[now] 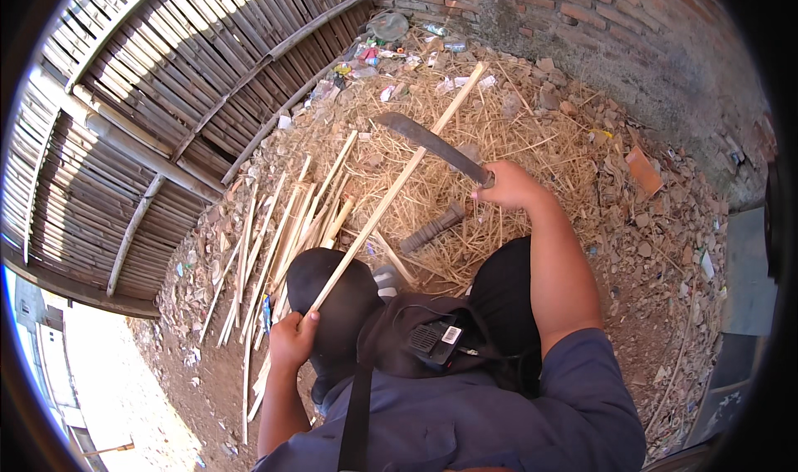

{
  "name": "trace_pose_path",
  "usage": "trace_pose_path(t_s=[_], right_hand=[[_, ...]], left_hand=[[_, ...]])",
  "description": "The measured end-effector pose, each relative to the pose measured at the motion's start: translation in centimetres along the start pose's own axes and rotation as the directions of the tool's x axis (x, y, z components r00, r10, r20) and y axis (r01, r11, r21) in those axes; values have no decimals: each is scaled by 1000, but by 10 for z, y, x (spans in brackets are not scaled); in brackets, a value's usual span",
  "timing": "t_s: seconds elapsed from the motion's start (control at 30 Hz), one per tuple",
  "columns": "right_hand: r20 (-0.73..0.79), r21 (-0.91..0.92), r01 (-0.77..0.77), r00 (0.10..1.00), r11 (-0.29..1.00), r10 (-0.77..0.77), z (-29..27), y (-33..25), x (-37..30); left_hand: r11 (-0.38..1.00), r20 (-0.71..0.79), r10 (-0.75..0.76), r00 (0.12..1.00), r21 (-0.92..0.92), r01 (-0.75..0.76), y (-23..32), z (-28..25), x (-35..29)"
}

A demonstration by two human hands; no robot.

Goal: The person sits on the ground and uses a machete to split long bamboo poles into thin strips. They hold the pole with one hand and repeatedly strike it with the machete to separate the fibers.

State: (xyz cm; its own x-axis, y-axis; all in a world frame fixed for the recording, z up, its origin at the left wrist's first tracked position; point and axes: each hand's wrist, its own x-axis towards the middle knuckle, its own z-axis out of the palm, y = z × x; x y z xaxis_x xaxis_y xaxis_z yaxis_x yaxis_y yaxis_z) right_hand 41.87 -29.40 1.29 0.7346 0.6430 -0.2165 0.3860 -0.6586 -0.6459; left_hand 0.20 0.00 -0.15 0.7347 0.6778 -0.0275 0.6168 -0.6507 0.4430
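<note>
My left hand (292, 339) is closed round the near end of a long pale bamboo strip (385, 205), which slants up and away to the right across my knee. In my right hand (507, 186) is the handle of a machete (438, 145). Its dark curved blade points to the far left and crosses the strip at about two thirds of its length; whether it touches the wood I cannot tell. Below the blade a dark, ridged cylindrical piece (433, 228) lies on the straw. Several split bamboo strips (278, 252) lie in a loose pile to the left of my knee.
Straw and shavings (532, 140) cover the ground ahead, with rubble and litter around them. A bamboo fence (199, 65) runs along the left, and a brick wall (607, 23) stands at the back right. A broken orange tile (644, 171) lies on the right. A small black device (435, 343) rests on my lap.
</note>
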Motion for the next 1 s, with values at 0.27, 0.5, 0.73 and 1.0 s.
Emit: trace_pose_path(t_s=[0.27, 0.5, 0.73, 1.0], right_hand=[[153, -66, 96, 985, 993, -85, 10, -27, -7], [108, -36, 100, 990, 994, -96, 5, -2, 1], [6, 37, 17, 1000, 999, -17, 3, 1, 3], [207, -114, 202, 962, 973, -176, 17, -28, -6]], left_hand=[[999, 5, -28, 1000, -17, 28, 0, -1, -1], [1000, 8, -21, 1000, -16, 21, -2, 0, -1], [1000, 11, -18, 1000, 18, 18, 1, 0, 0], [999, 4, -37, 999, -24, 37, -1, 0, -2]])
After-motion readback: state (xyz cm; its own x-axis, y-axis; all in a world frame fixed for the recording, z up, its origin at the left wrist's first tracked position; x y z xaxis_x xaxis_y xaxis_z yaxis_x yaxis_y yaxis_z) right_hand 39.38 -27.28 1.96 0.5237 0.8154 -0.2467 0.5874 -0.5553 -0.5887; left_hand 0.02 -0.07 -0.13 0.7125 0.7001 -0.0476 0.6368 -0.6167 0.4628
